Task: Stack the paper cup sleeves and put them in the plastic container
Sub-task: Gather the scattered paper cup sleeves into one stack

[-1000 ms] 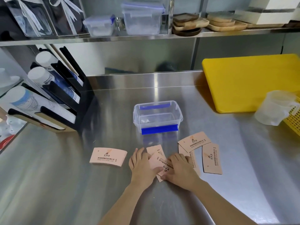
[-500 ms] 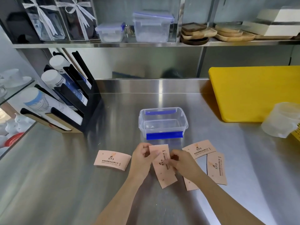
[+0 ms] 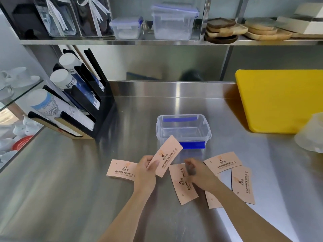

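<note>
On the steel table (image 3: 70, 172), the left hand (image 3: 146, 169) now pinches one lifted sleeve (image 3: 168, 155) alone, the right hand (image 3: 196, 170), loosely curled and empty, having let go to reach for the next sleeve (image 3: 182, 184), so stacking has barely begun.

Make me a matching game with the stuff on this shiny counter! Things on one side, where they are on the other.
Things:
1. plastic container
2. yellow board
3. cup holder rack
4. lifted sleeve

Places:
A. far right of the counter
B. in the left hand
C. middle of the counter, open
D. left side, holding cup stacks

Pairs: 1-C, 2-A, 3-D, 4-B
</note>
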### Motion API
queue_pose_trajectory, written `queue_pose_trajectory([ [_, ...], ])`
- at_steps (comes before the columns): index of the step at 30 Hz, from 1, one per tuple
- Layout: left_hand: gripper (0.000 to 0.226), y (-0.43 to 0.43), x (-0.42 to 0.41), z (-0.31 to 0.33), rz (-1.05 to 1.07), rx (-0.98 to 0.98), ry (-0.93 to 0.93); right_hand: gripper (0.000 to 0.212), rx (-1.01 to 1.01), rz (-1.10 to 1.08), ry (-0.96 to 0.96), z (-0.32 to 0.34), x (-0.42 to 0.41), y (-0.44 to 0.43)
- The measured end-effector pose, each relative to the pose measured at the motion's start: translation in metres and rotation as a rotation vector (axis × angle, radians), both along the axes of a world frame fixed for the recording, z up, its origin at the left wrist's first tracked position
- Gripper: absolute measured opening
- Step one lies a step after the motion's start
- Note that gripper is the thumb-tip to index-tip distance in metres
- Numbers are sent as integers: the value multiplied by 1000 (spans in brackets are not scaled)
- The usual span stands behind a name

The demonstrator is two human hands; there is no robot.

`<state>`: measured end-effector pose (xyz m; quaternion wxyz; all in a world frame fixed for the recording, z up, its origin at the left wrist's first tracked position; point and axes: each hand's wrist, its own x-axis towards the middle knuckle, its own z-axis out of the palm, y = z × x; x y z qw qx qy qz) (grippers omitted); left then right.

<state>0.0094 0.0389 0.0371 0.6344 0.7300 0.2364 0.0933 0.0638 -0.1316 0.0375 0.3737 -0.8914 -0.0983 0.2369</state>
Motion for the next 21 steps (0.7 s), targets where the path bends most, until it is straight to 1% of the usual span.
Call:
queue_pose_trajectory([
  [3,14,7,1,-3,46,9,19,78,-158,222,52,0,6,7],
  [5,8,9,1,-4,50,22,37,91,-268,321,20,-1,9,13],
  [7,7,11,2,-5,39,43,53,95,-357,370,-16,-1,14,17],
  [11,8,18,5,-10,39,86,99,94,-473,433,-118,-8,22,23],
  [13,8,20,5,-12,30,99,116,94,-527,427,-140,-9,24,24],
  [15,9,22,4,-14,20,116,125,87,-545,392,-146,-7,25,26],
  [17,9,23,3,-15,10,142,137,74,-530,365,-151,0,26,26],
  [18,10,23,3,-16,3,151,142,64,-491,342,-146,4,27,25],
  [21,13,22,3,-17,-34,188,155,21,-279,190,-58,12,30,17],
])
